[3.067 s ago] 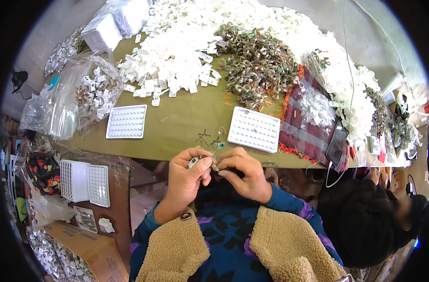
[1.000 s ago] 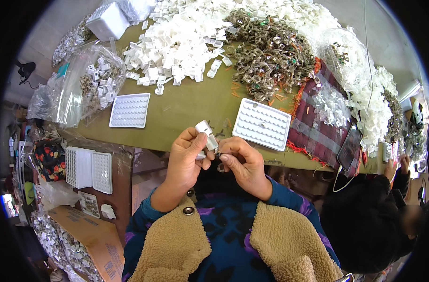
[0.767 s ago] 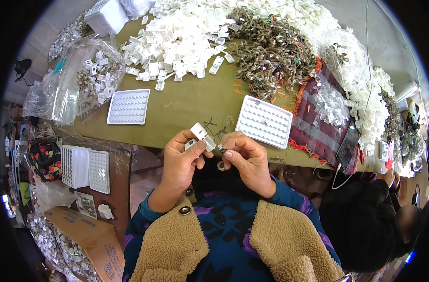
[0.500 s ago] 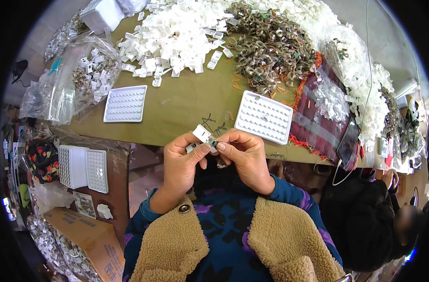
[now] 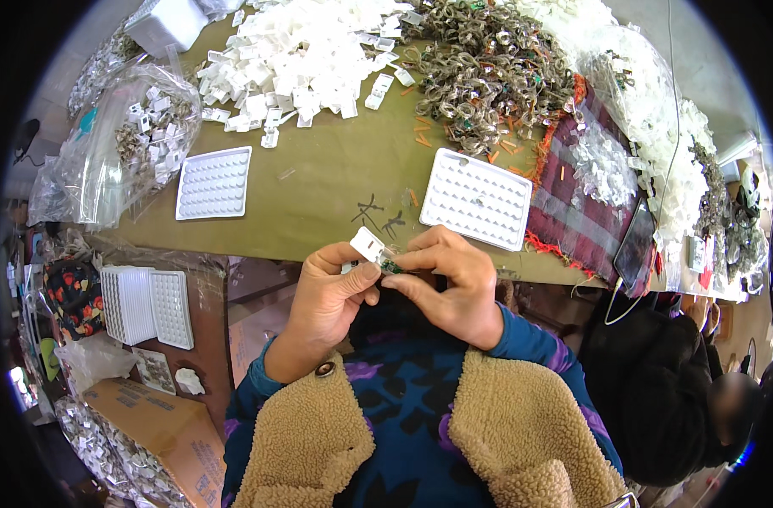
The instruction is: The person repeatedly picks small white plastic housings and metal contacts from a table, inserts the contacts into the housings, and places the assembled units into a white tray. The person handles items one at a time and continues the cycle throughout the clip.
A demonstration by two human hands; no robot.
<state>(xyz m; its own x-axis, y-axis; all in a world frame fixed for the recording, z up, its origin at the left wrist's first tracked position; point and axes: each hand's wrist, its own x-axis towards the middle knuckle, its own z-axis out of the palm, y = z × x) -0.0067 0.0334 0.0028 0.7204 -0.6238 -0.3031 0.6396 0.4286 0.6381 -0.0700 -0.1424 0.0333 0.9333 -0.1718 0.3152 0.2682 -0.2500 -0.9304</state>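
Note:
Just off the table's near edge, my left hand (image 5: 329, 292) pinches a small white plastic case (image 5: 367, 244) between thumb and fingers. A second white piece shows partly among those fingers. Against the case's right end sits a tiny green circuit board (image 5: 390, 266), with the thumb and index fingertips of my right hand (image 5: 454, 292) on it. How far the board sits inside the case is too small to tell. Beyond my hands, a white tray with rows of pockets (image 5: 475, 201) lies to the right and a smaller one (image 5: 214, 184) to the left.
Piles of white cases (image 5: 293, 63) and looped grey cables (image 5: 484, 76) cover the table's far side. At right are a plaid cloth (image 5: 564, 199), a phone (image 5: 634, 245) and a seated person (image 5: 649, 389). Stacked trays (image 5: 130, 305) and a cardboard box (image 5: 153, 419) stand at left.
My right thumb and index finger have spread a little and shifted on the green board. The left hand keeps its pinch on the white case. The whole view has shifted slightly.

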